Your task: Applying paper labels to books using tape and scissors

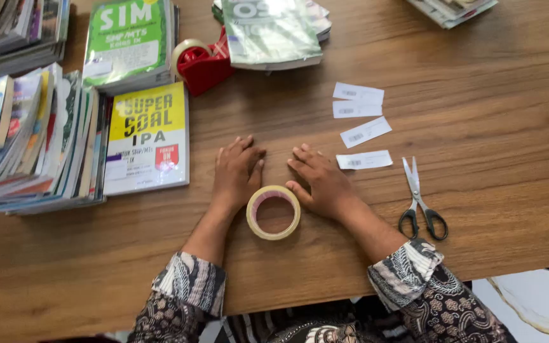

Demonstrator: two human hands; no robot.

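The roll of clear tape (274, 212) lies flat between both hands, left hand (237, 175) and right hand (321, 181) resting open-fingered, thumbs touching its rim, gripping nothing.

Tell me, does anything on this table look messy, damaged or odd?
Nothing looks damaged or spilled. The four white paper slips lie slightly askew, the third tilted. The tape roll lies flat between the left hand and right hand; the scissors lie closed.

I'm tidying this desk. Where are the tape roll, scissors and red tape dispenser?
Beige clear-tape roll (291, 225): head view, on its right rim.
Black-handled steel scissors (413, 184): head view, on the blades.
Red plastic tape dispenser (206, 71): head view, on its body.
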